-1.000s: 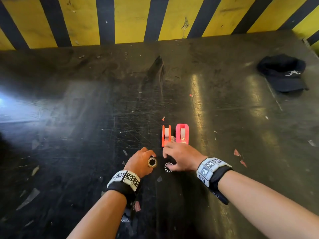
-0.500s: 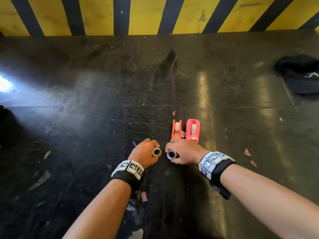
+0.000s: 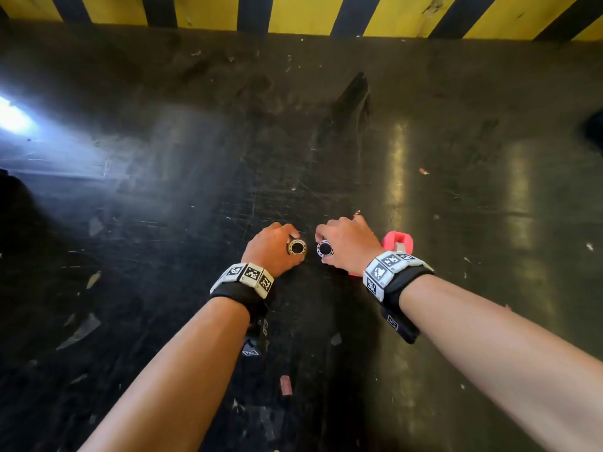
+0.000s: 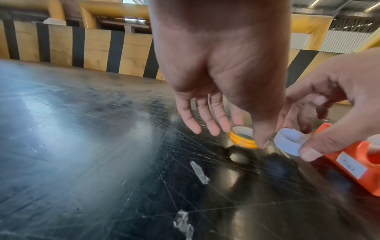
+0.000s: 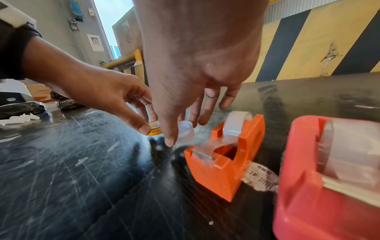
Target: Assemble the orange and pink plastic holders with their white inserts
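Observation:
My left hand (image 3: 291, 245) pinches a yellow tape ring (image 3: 297, 247) just above the black table; the left wrist view shows thumb and fingers on that yellow ring (image 4: 242, 140). Beside it, my right hand (image 3: 321, 247) pinches a white ring insert (image 3: 325, 249), seen between thumb and fingers in the right wrist view as the white ring (image 5: 186, 133). The two rings are a small gap apart. The orange holder (image 5: 224, 162) stands just right of the rings with a clear tape roll in it. The pink holder (image 5: 320, 186) stands further right; my right hand partly hides the pink holder (image 3: 398, 242).
The scratched black table (image 3: 163, 197) ends at a yellow-and-black striped wall (image 3: 293, 11). A black cap (image 3: 594, 128) lies at the right edge. Small tape scraps (image 3: 285, 384) dot the table. White plastic pieces (image 5: 18, 119) lie far left.
My right hand has picked the white ring up off the table. Both hands have risen and moved forward, and my right hand now covers the orange holder in the head view.

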Demonstrator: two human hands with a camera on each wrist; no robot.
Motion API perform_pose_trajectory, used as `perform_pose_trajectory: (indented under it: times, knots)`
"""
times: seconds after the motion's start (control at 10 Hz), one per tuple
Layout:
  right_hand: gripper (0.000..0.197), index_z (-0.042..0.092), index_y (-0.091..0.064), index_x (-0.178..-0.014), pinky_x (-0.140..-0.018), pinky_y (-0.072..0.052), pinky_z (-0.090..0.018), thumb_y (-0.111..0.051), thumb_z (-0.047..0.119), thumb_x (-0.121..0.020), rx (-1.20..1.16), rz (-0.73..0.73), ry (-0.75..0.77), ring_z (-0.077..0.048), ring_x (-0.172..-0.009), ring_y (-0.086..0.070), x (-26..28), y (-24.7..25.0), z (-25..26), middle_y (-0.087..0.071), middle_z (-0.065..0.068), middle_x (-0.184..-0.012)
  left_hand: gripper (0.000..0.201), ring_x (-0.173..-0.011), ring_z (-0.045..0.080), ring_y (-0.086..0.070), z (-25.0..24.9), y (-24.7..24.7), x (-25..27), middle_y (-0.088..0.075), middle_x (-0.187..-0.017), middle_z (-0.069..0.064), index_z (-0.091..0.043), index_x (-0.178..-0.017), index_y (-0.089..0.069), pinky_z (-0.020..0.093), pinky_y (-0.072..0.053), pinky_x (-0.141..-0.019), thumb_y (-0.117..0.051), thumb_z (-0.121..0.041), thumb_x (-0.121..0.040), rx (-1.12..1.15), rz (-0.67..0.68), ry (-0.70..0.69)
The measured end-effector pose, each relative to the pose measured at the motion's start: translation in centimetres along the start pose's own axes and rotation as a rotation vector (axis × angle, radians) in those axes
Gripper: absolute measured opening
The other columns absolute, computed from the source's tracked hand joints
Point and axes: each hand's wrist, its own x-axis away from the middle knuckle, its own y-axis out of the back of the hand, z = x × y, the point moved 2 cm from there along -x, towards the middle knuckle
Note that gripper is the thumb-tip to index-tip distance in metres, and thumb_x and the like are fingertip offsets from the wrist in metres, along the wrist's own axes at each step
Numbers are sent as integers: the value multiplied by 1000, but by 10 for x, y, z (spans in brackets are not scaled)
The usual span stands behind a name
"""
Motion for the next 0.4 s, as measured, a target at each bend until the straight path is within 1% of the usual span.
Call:
perform_pose_trajectory:
  times: [0.2,0.3,0.4]
  knots:
    - [43,26,-63,-124,-101,-40,-48,-79,41,-87,-11,8,-3,-27,-114,-62,-7,-6,-1,-68,0,-123,51,-111,24,-65,6,-8,-7,-64,-123,2,-26,-128,-61,47,-57,-96,-80,-41,-83,10,2,2]
    - [43,26,-64,-124,-101,-40,-49,-79,42,-86,-22,-8,-1,-27,-115,-62,-7,-5,-1,-68,0,-123,55,-109,22,-65,7,-9,-9,-63,-122,1,-26,-128,-60,46,-58,-95,-82,-44,-81,25,2,3]
    - [40,26,-64,-121,-101,-39,-49,-78,42,-87,-24,-12,-28,-26,-114,-62,-3,-4,-2,-68,0,-121,54,-107,20,-66,9,-10,-10,-64,-121,-1,-27,-127,-60,44,-58,-94,-81,-46,-81,21,-3,23]
